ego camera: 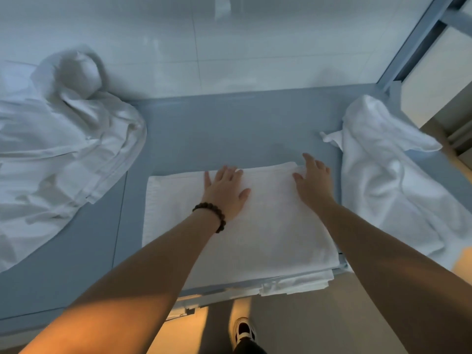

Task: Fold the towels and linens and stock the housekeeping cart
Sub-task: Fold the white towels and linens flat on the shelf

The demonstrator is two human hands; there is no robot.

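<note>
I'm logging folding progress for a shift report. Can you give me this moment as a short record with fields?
surface: grey-blue table
folded item: white folded towel, flat at the table's near edge, with more folded layers showing under it
left hand: left hand flat on the folded towel, fingers spread; beaded bracelet on the wrist
right hand: right hand flat near the towel's far right corner
unfolded, left side: crumpled linen, white
unfolded, right side: crumpled towel, white
</note>
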